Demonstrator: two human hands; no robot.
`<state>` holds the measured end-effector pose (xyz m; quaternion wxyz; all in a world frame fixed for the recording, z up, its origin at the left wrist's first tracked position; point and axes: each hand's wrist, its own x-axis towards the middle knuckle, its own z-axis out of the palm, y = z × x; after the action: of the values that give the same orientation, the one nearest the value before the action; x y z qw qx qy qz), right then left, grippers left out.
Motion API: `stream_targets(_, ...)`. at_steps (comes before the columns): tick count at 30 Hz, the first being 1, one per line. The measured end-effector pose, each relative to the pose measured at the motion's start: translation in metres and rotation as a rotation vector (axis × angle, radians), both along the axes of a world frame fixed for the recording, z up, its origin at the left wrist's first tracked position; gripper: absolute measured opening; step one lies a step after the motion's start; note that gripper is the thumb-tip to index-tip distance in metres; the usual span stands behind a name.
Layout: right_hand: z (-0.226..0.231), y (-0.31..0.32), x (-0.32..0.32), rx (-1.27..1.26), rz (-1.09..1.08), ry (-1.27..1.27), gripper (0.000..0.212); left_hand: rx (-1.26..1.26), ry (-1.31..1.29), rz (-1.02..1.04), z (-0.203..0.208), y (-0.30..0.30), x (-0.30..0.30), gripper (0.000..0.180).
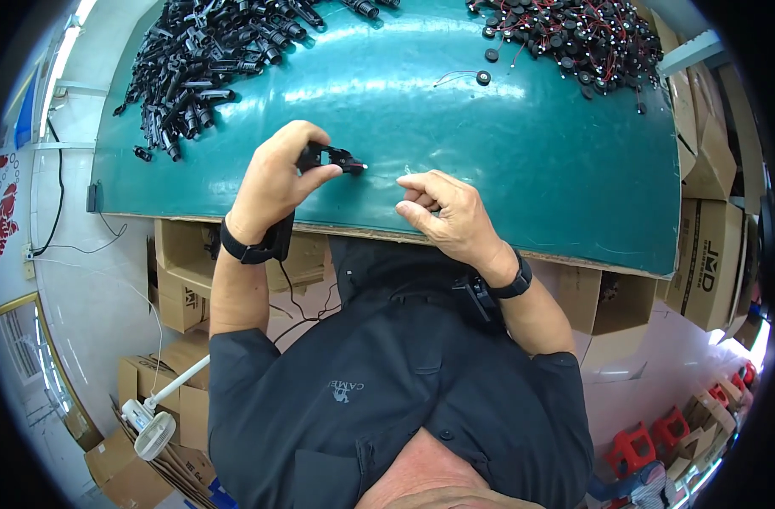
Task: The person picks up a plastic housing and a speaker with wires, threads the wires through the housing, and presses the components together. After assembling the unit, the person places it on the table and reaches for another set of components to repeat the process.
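Observation:
My left hand [275, 174] is closed around a black plastic housing [341, 159], thumb below it and fingers above. The housing has a cut-out in its side; a bit of red and a small white tip show at its right end. It is held just over the near part of the green table [387, 110]. To the right, my right hand [454, 216] is apart from the housing, its thumb and forefinger parted, the other fingers curled. I see nothing between them. Both wrists wear black straps.
A heap of black plastic housings [209, 51] covers the table's far left. At the far right lies a pile of round black parts with red wires [565, 38]; a single wired round part [483, 78] lies nearer. Cardboard boxes [705, 263] stand beyond the right edge.

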<state>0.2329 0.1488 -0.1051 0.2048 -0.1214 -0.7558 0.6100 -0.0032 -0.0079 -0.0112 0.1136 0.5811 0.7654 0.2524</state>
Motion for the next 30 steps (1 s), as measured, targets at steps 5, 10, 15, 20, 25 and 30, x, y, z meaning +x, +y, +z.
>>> stream_targets(5, 0.008, -0.003, -0.001, 0.003, -0.038, -0.043, 0.033, 0.270, -0.594, 0.327, -0.047, -0.045, 0.005, 0.044)
stream_targets(10, 0.016, -0.016, -0.011, -0.085, 0.025, -0.057, 0.036, 0.516, -1.077, 0.368, -0.076, -0.056, 0.049, 0.040)
stream_targets(15, 0.010, -0.021, -0.017, 0.030, 0.068, -0.062, 0.039, 0.409, -1.032, 0.349, -0.080, -0.076, 0.059, 0.045)
stream_targets(20, 0.007, -0.031, -0.024, -0.052, 0.134, -0.039, 0.039, 0.351, -0.780, 0.271, -0.084, -0.101, 0.056, 0.044)
stream_targets(25, 0.013, -0.033, -0.027, -0.016, 0.136, -0.071, 0.039, 0.322, -0.410, 0.344, -0.086, -0.159, 0.039, 0.045)
stream_targets(30, 0.007, -0.013, -0.008, -0.063, 0.099, -0.094, 0.039, 0.487, -0.458, 0.978, -0.115, -0.294, -0.013, 0.046)
